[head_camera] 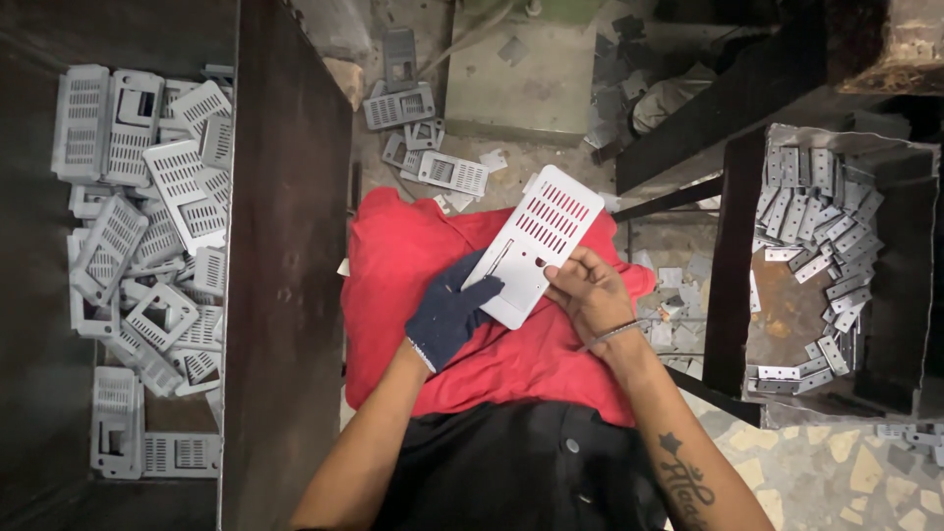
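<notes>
So the floor point(551, 167) is bare dusty concrete up top, turning into a stone-chip patterned bit point(846, 472) lower right. Lying loose on it are a few grey slotted metal plates point(425, 138) plus small square offcuts point(669, 295) scattered near the middle. A flat greenish slab point(521, 84) sits on the floor above those. On the left there's a dark metal bin point(285, 246) piled with grey vented plates point(147, 236), and on the right a rusty tray point(787, 305) holds a heap of small hinge-like pieces point(826, 216), though they're too small to be sure
</notes>
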